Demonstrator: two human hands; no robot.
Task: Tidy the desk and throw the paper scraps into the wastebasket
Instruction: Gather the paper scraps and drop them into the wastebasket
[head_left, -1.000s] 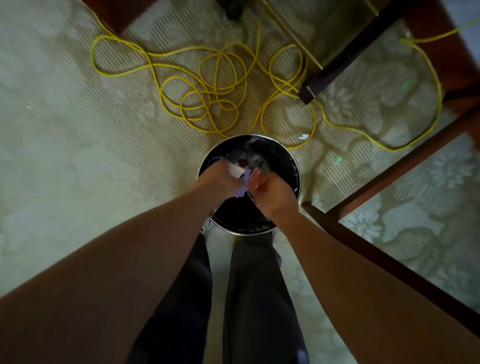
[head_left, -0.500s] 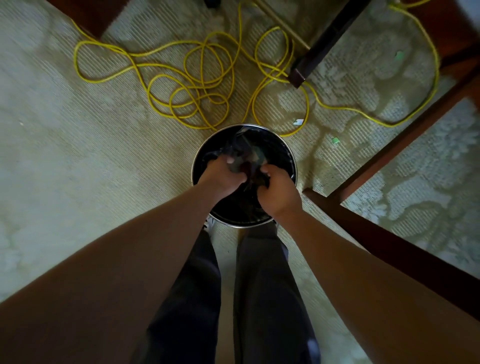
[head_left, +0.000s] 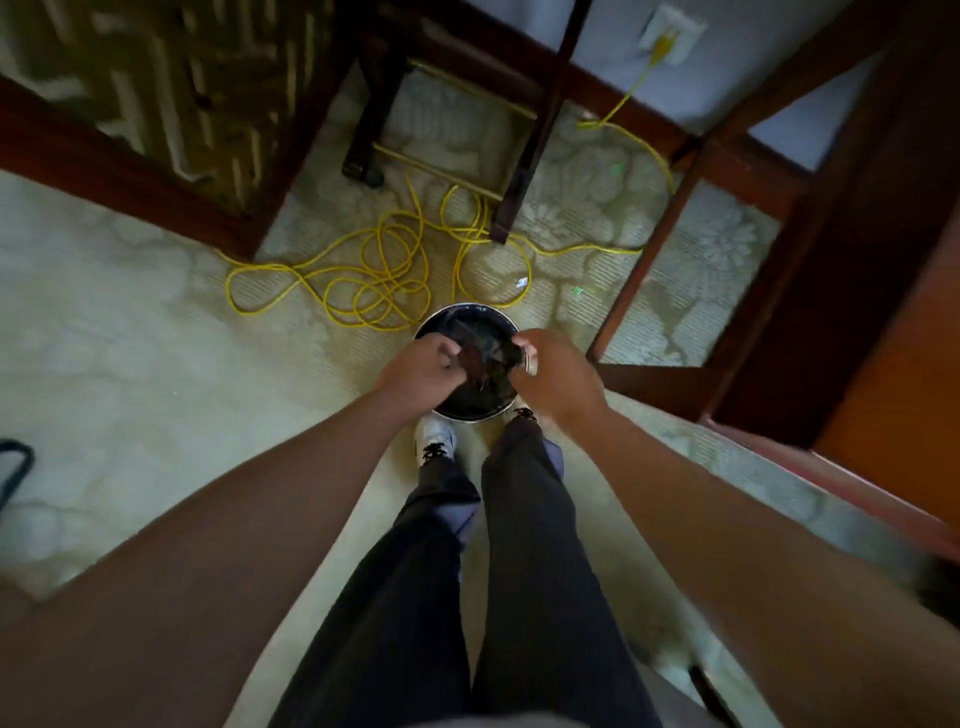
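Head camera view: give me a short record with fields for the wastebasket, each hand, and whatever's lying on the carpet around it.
wastebasket: round, dark inside, on the carpet by the person's shoes
left hand: over the basket mouth, fingers curled on dark material
right hand: same, at the right rim
floor: coiled yellow cable beyond the basket; small paper scraps beside it
unclear: what the dark material is, blurred

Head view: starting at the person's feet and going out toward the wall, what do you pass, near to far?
The white shoe → wastebasket → yellow cable lying tangled on the carpet → dark wooden furniture leg → wall outlet.
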